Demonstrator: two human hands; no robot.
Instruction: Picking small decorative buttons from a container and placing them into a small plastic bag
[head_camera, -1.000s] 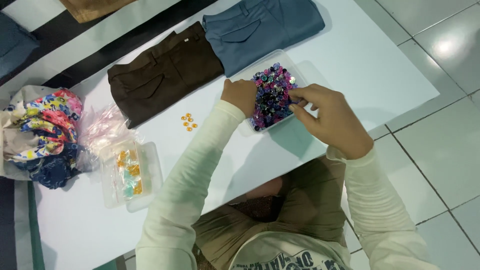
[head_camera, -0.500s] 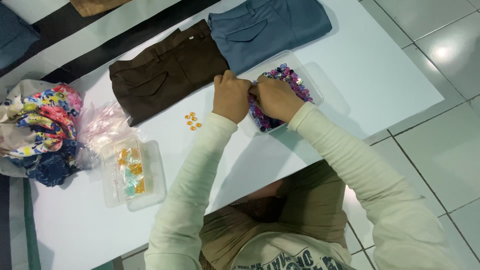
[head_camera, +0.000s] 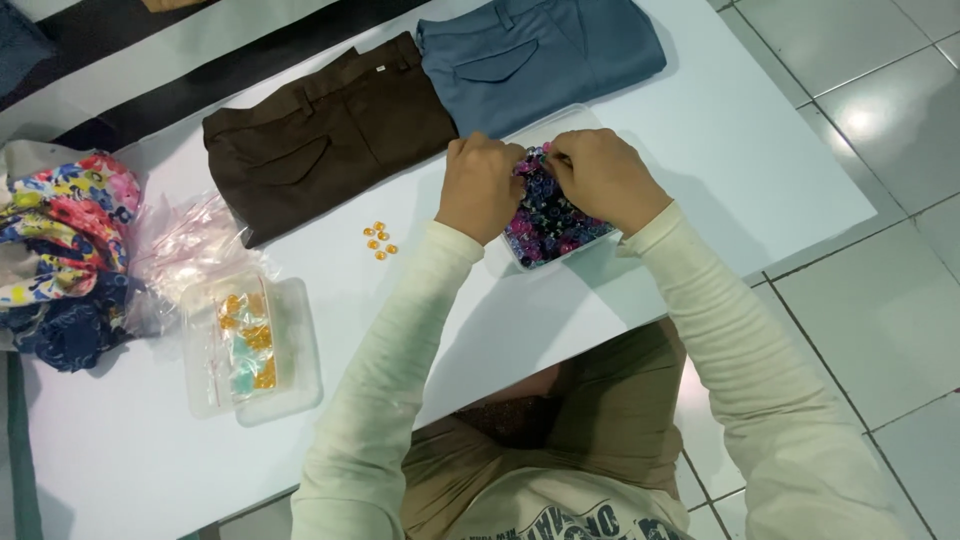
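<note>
Both arms are in long cream sleeves, kind of a ribbed knit look, with snug cuffs ending right at the wrists. The left hand (head_camera: 480, 185) and right hand (head_camera: 603, 178) are bare, no rings or watch that I can spot. Same cream top has dark printed lettering across the chest, and there's olive-brown fabric over the lap.

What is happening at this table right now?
A person in cream sleeves has both hands in a clear tray of mixed purple, pink and blue beads. The left hand and the right hand meet over its upper edge, fingers curled. Folded brown trousers and blue trousers lie behind it. A few orange beads sit loose on the white table.
</note>
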